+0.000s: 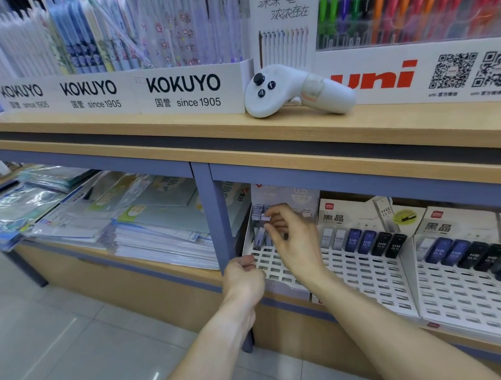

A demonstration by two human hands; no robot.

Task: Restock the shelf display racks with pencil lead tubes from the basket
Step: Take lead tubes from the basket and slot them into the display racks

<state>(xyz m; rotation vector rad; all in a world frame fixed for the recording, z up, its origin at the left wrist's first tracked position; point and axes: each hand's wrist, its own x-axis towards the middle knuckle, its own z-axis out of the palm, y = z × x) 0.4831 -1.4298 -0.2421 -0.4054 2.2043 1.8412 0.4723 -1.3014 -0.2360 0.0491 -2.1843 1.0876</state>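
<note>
A white slotted display rack [272,262] sits on the lower shelf just right of the blue post. Near its top left, my right hand [292,240] pinches a pale lead tube [264,218] among a few tubes standing in the top rows. The rack's lower left edge is gripped by my left hand [243,273]. To the right stand two more racks [367,273] [466,291], each with a row of white, blue and black HB 0.5 tubes [365,242]. No basket is in view.
A blue shelf post [216,217] stands just left of the rack. Stacked plastic folders [123,217] fill the left bay. A white handheld controller [293,90] lies on the wooden upper shelf, in front of pen displays. Grey floor tiles lie below.
</note>
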